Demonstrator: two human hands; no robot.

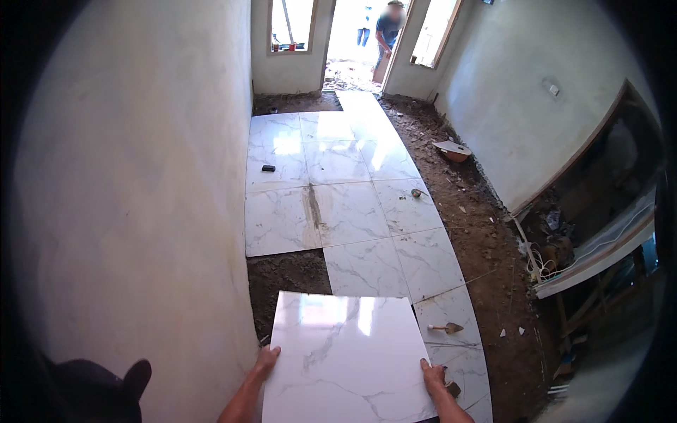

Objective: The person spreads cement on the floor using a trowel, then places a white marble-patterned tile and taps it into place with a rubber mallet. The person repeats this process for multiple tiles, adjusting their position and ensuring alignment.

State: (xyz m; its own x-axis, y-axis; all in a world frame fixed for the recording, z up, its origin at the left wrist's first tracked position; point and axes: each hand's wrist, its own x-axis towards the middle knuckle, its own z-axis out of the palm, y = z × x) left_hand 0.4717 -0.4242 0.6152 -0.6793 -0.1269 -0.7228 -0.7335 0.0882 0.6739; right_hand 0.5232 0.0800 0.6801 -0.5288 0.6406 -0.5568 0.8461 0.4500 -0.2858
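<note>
A large white marble-patterned floor tile (345, 352) is held up between my two hands. My left hand (266, 358) grips its left edge, thumb on the face. On the opposite edge, my right hand (433, 377) is closed round the side in the same way. Beyond the tile's far left corner lies a bare patch of dark bedding (285, 278), bordered by laid tiles (360, 271). A small trowel (448, 328) rests on the laid tile to the right. Close to my right hand is a small brown thing (453, 389) I cannot make out.
A plain wall (162, 211) runs along the left. Rough soil (486, 261) with rubble borders the tiles on the right, with a shallow pan (453, 150) there. A small black object (268, 168) lies on the tiles. In the far doorway a person (388, 32) holds a brown panel.
</note>
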